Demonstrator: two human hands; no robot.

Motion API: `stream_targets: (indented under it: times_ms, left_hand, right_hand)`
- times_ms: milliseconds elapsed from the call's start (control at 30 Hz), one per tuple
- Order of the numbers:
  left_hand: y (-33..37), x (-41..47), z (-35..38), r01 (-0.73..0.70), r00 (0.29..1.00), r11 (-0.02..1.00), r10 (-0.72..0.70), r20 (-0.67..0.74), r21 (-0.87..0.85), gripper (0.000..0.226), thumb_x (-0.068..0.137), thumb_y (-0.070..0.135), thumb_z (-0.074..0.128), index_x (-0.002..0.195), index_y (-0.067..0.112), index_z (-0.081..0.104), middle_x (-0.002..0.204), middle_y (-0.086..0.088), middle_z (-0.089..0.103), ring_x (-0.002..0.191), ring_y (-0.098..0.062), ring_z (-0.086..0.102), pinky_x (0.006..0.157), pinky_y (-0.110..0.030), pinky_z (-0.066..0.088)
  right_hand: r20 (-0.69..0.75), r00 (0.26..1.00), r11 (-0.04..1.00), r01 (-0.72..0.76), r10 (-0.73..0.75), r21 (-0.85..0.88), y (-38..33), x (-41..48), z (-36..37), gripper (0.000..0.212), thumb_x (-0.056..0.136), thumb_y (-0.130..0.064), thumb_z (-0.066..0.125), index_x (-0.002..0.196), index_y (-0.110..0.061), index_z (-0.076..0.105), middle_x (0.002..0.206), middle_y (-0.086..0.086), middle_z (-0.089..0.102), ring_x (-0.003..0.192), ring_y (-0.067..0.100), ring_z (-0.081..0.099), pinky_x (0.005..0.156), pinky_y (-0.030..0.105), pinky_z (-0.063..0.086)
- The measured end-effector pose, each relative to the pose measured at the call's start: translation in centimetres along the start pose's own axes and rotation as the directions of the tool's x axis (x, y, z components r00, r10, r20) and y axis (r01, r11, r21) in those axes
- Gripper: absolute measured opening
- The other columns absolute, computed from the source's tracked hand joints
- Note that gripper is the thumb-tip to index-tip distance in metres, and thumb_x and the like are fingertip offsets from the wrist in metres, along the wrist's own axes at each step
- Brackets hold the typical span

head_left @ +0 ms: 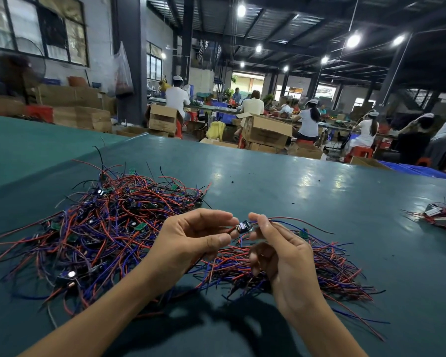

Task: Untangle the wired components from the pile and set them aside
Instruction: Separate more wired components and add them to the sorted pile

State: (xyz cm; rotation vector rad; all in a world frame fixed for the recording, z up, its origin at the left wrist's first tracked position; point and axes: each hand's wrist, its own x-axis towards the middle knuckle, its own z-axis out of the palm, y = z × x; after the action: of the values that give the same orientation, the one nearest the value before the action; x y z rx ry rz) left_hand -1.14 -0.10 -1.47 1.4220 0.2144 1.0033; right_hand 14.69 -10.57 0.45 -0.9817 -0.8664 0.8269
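Left hand (196,240) and right hand (281,256) both pinch one wired component (243,226) at frame centre, lifted off the table (319,189). A straightened bundle (330,269) lies centre-right under the right hand. The tangled pile (95,228) at left looks far bigger, so most of the job is likely left.

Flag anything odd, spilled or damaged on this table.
Nothing looks damaged. A few tiny black bits lie loose on the table beyond the wire pile, too small to identify.
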Motion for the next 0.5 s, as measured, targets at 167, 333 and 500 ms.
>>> stream_targets:
  times_ms: [167, 333, 500]
  left_hand:
    - [-0.6, 0.0, -0.6, -0.161, 0.966, 0.809, 0.246, -0.077, 0.566, 0.018, 0.081, 0.022, 0.084, 0.098, 0.026, 0.078, 0.084, 0.003, 0.077, 0.065, -0.021, 0.072, 0.056, -0.025, 0.054]
    - [-0.8, -0.3, -0.9, -0.261, 0.905, 0.547, 0.426, 0.003, 0.796, 0.017, 0.085, 0.032, 0.077, 0.099, 0.023, 0.08, 0.084, 0.017, 0.073, 0.067, -0.002, 0.068, 0.063, -0.024, 0.055]
    - [-0.3, -0.4, -1.1, -0.307, 0.884, 0.383, 0.454, 0.112, 0.871, 0.022, 0.092, 0.039, 0.072, 0.103, 0.021, 0.079, 0.091, 0.016, 0.072, 0.08, -0.002, 0.068, 0.069, -0.029, 0.056]
  right_hand:
    - [-0.072, 0.997, 0.999, 0.002, 0.002, 0.047, -0.3, 0.3, -0.3, 0.03, 0.081, -0.033, 0.072, 0.1, -0.012, 0.08, 0.078, 0.005, 0.066, 0.053, 0.018, 0.055, 0.041, 0.028, 0.041]
    - [-0.13, 0.991, 1.0, -0.017, 0.02, 0.023, -0.6, 0.3, -0.4, 0.026, 0.083, -0.032, 0.07, 0.097, -0.014, 0.081, 0.076, 0.001, 0.066, 0.054, 0.016, 0.055, 0.042, 0.026, 0.042]
    - [-0.314, 0.948, 0.999, 0.046, -0.046, -0.009, -1.2, 1.0, -1.4, 0.017, 0.089, -0.025, 0.073, 0.091, -0.01, 0.081, 0.072, 0.003, 0.065, 0.051, 0.016, 0.053, 0.04, 0.027, 0.042]
